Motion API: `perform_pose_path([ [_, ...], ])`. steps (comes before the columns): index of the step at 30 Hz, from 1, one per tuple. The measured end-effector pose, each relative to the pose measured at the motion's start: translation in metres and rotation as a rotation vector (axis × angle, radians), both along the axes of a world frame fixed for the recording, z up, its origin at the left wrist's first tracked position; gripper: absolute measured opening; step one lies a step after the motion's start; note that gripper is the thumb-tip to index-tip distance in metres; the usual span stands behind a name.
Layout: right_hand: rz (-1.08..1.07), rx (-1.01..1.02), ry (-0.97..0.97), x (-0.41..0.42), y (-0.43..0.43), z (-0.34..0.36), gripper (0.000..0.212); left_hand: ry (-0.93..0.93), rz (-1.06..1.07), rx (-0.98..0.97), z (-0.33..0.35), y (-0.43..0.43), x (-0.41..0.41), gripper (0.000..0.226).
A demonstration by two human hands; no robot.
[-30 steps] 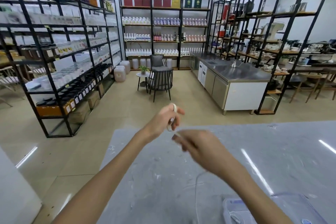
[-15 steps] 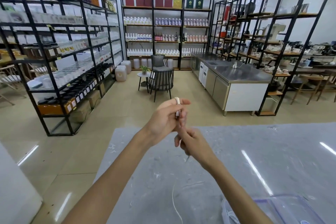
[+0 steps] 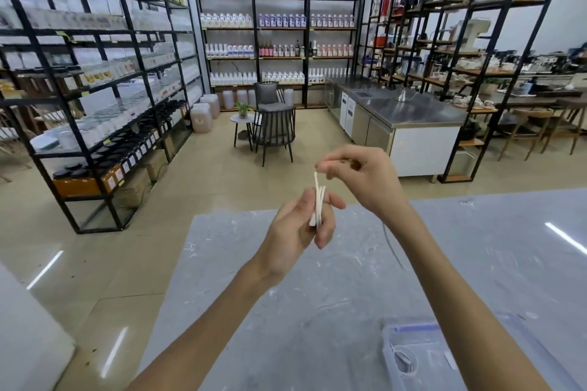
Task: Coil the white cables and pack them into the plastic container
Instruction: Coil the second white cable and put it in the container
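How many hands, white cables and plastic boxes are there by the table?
Hands: 2, left hand and right hand
White cables: 2, one being coiled, one in the box
Plastic boxes: 1
Total: 5

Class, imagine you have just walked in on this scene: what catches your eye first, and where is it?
First, the two hands raised mid-frame above the grey table: the left hand grips a bundle of white cable loops, and the right hand pinches the strand just above it. At the lower right, a clear plastic container sits on the table with a coiled cable already inside.
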State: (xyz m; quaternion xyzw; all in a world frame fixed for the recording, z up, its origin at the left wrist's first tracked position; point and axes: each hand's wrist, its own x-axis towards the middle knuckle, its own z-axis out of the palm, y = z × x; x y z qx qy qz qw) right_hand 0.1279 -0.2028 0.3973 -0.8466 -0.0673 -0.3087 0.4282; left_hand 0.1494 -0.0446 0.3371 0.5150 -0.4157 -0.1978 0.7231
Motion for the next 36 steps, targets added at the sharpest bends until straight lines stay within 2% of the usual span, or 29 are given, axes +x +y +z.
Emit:
perform_pose_path([
  [2,0.119,0.179,0.174,0.012,0.014,-0.023,0.032,0.054,-0.046,-0.070,0.016,0.000,0.006,0.052],
  [4,0.131,0.155,0.329,0.013,0.030,-0.055,0.043,0.150,-0.019,-0.103,0.028,0.002,0.021,0.057],
  [5,0.135,0.096,0.354,0.010,0.037,-0.071,0.041,0.184,0.031,-0.118,0.033,0.003,0.031,0.059],
  [7,0.186,-0.017,0.408,-0.007,0.051,-0.097,0.024,0.182,0.187,-0.115,0.038,0.006,0.052,0.062],
  [9,0.216,-0.130,0.439,-0.028,0.057,-0.102,0.019,0.135,0.306,-0.033,0.037,0.011,0.068,0.067],
  [11,0.170,-0.327,0.347,-0.039,0.053,-0.083,0.019,0.064,0.313,0.127,0.025,0.013,0.071,0.074],
  [13,0.036,-0.525,0.178,-0.041,0.043,-0.048,0.020,-0.005,0.209,0.245,0.005,0.011,0.061,0.080],
  [16,-0.116,-0.660,-0.080,-0.040,0.020,0.004,0.016,-0.065,0.064,0.222,-0.016,0.004,0.041,0.082],
  [19,-0.092,-0.756,-0.207,-0.040,0.009,0.027,0.022,-0.013,0.059,0.147,-0.008,-0.006,0.031,0.077],
  [22,-0.101,-0.510,-0.193,-0.025,-0.004,0.033,0.016,0.011,-0.021,0.106,0.001,-0.010,0.016,0.074],
  [25,0.058,-0.102,0.029,0.002,-0.011,0.016,0.006,0.052,-0.181,0.049,0.003,-0.006,0.007,0.073],
  [26,0.108,-0.025,0.104,0.009,-0.007,0.004,0.008,0.083,-0.214,0.010,0.006,-0.004,0.008,0.072],
  [29,0.127,-0.012,0.246,0.009,0.011,-0.054,0.026,0.227,-0.115,-0.117,0.014,0.003,0.023,0.071],
  [32,0.148,-0.133,0.344,-0.018,0.030,-0.098,0.020,0.249,0.193,-0.075,0.011,0.011,0.048,0.069],
  [34,0.192,-0.377,0.365,-0.037,0.043,-0.101,0.025,0.191,0.326,0.038,0.002,0.014,0.054,0.067],
  [36,0.139,-0.628,0.254,-0.048,0.048,-0.088,0.025,0.111,0.340,0.174,-0.011,0.018,0.050,0.069],
])
